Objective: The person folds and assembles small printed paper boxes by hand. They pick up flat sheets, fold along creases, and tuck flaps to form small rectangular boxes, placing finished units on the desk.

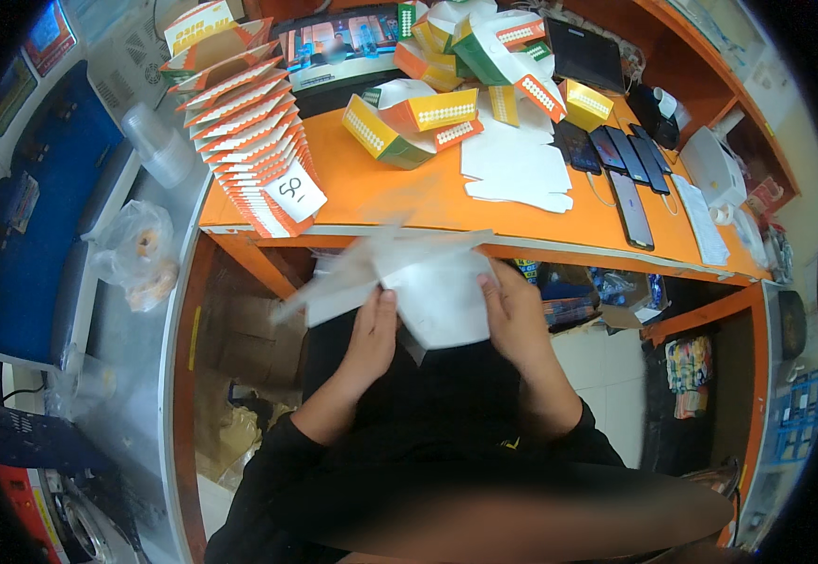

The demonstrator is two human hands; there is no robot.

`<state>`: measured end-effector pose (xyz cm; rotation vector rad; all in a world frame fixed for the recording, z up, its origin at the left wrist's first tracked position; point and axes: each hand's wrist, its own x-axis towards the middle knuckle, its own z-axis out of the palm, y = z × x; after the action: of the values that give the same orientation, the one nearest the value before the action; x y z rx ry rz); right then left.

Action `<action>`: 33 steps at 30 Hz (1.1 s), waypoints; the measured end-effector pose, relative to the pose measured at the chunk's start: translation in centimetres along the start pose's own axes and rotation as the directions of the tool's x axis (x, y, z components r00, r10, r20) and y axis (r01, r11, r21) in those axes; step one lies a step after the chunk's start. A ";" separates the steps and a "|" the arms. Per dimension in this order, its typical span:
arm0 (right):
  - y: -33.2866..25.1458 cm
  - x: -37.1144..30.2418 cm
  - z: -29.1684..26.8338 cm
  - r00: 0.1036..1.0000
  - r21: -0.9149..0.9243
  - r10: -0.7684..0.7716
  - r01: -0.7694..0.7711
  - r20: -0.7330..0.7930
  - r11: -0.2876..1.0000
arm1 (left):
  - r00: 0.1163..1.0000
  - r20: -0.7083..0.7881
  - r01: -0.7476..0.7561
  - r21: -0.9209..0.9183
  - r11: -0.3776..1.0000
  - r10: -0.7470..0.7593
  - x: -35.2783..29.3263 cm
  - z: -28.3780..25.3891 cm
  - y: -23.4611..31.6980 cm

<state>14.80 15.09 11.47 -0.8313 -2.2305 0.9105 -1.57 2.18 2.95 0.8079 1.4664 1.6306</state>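
Note:
Over my lap, in front of the counter edge, I hold a white cardboard box blank (442,296), partly folded and smeared by motion on its left side. My left hand (374,331) is closed on its lower left part, thumb on the white face. The right edge is gripped by my right hand (518,308), its thumb on the white face and its fingers largely behind. Ahead on the orange counter (381,193) lie flat white blanks (507,162). Behind these is a loose heap of formed food boxes (418,115) in green, yellow, orange and white.
A tall nested stack of orange-and-white boxes (249,155) leans at the counter's left. Several phones (630,207) lie at the right beside a paper sheet (702,221). Plastic cups (157,146) and a plastic bag (136,249) rest on the metal surface at left. A screen (338,47) stands behind.

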 end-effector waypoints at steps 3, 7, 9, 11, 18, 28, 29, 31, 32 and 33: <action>0.3 0.2 -0.1 0.991 -0.023 -0.103 0.101 -0.081 0.995 | 0.859 0.376 0.176 0.419 0.891 -0.347 -0.7 -1.1 0.5; -0.1 -0.4 1.2 0.969 0.063 -0.243 0.246 -0.052 0.967 | 0.877 0.480 -0.001 -0.062 0.998 0.030 -1.9 -0.8 0.8; -0.6 -1.0 2.1 0.957 0.135 -0.290 0.285 0.017 0.949 | 0.937 0.313 -0.077 -0.253 0.964 0.157 -1.9 -0.5 0.9; -1.0 -1.6 3.0 0.928 0.088 -0.372 0.368 0.030 0.926 | 0.936 0.188 -0.241 -0.277 0.930 0.298 -1.7 -0.4 0.9; -1.4 -2.1 3.5 0.832 -0.097 -0.553 0.554 0.039 0.827 | 0.988 -0.058 -0.151 -0.496 0.855 0.141 -1.9 0.2 0.5; -0.5 -2.1 4.1 0.876 -0.017 -0.435 0.442 -0.207 0.897 | 0.909 -0.024 -0.385 0.327 0.863 0.415 -2.0 1.3 0.6; -0.5 -2.1 4.1 0.876 -0.004 -0.435 0.444 -0.210 0.896 | 0.912 -0.003 -0.377 0.393 0.839 0.411 -2.0 1.3 0.5; -0.5 -2.0 4.2 0.874 0.009 -0.440 0.451 -0.207 0.893 | 0.952 -0.052 -0.268 0.336 0.903 0.302 -2.0 1.1 0.2; -0.5 -2.0 4.2 0.873 0.008 -0.445 0.456 -0.201 0.890 | 0.968 -0.067 -0.210 0.312 0.927 0.242 -2.0 0.9 0.1; -0.5 -2.0 4.2 0.867 0.015 -0.453 0.465 -0.207 0.885 | 0.972 -0.060 -0.207 0.225 0.952 0.226 -1.9 0.7 -0.1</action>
<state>12.90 11.71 8.81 -0.3129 -2.0775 0.6321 -0.04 0.87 3.05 1.0663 1.6872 1.7010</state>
